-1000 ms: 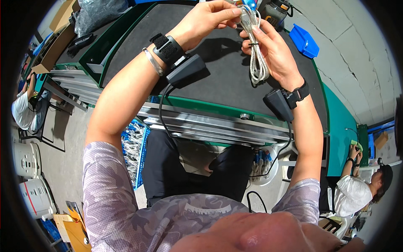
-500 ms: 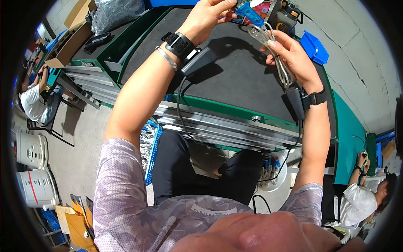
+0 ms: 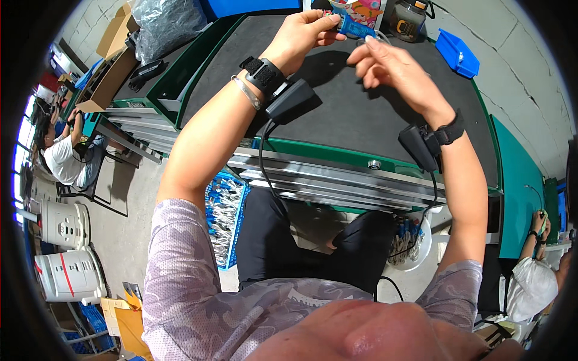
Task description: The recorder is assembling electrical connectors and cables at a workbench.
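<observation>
My left hand (image 3: 305, 37) pinches a translucent blue plug-like piece (image 3: 356, 27) over the far part of the dark mat. Its exact kind is hard to make out. My right hand (image 3: 394, 71) is just beside the right end of this piece, its fingers loosely bent and apart. One fingertip is close to the blue end; whether it touches cannot be told. A short stretch of grey cable (image 3: 383, 38) shows past the right fingers, and the hand hides the rest. Both wrists carry black straps with dark boxes and wires.
A colourful box (image 3: 368, 11), a dark jug (image 3: 409, 19) and a blue bin (image 3: 457, 53) stand along the far side. Below the bench edge are a blue basket (image 3: 245, 207) of cables and a white bucket (image 3: 426, 246). Other people sit at far left and right.
The bundled grey cable that was in my right hand no longer shows there. My right hand has moved toward the blue piece with its fingers loosened. The left hand still holds that piece.
</observation>
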Demonstrator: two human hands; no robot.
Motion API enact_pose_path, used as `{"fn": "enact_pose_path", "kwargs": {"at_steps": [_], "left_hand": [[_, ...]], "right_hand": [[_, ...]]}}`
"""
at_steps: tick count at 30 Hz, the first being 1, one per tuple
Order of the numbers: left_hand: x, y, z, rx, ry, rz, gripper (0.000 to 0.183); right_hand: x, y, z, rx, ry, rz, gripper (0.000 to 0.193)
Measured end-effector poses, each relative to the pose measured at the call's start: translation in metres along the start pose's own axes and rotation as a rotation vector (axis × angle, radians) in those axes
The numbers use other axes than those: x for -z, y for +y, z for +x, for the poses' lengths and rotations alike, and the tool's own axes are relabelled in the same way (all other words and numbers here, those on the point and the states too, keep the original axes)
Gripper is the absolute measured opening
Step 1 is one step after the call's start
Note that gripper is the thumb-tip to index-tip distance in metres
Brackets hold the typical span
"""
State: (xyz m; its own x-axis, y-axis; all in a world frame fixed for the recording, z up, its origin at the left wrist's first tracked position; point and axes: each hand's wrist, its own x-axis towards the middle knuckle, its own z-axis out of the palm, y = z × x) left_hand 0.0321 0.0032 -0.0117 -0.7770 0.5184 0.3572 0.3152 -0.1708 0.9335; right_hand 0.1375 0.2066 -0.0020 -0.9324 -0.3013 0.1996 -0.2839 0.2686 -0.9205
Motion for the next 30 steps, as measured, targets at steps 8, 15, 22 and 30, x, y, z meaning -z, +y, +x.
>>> {"fn": "enact_pose_path", "kwargs": {"at_steps": [8, 15, 22, 30], "left_hand": [[-0.012, 0.001, -0.003, -0.123, -0.067, 0.117, 0.028], [-0.017, 0.010, -0.010, -0.131, -0.247, 0.181, 0.032], [-0.017, 0.009, -0.014, -0.018, -0.326, 0.069, 0.037], [-0.011, 0.014, -0.006, -0.055, -0.312, 0.302, 0.038]], "right_hand": [[-0.012, 0.015, 0.006, -0.032, 0.190, 0.636, 0.048], [0.005, 0.021, 0.010, 0.171, 0.103, 0.663, 0.038], [-0.001, 0.013, 0.006, 0.137, 0.262, 0.480, 0.035], [0.004, 0.013, 0.004, 0.039, 0.259, 0.518, 0.031]]}}
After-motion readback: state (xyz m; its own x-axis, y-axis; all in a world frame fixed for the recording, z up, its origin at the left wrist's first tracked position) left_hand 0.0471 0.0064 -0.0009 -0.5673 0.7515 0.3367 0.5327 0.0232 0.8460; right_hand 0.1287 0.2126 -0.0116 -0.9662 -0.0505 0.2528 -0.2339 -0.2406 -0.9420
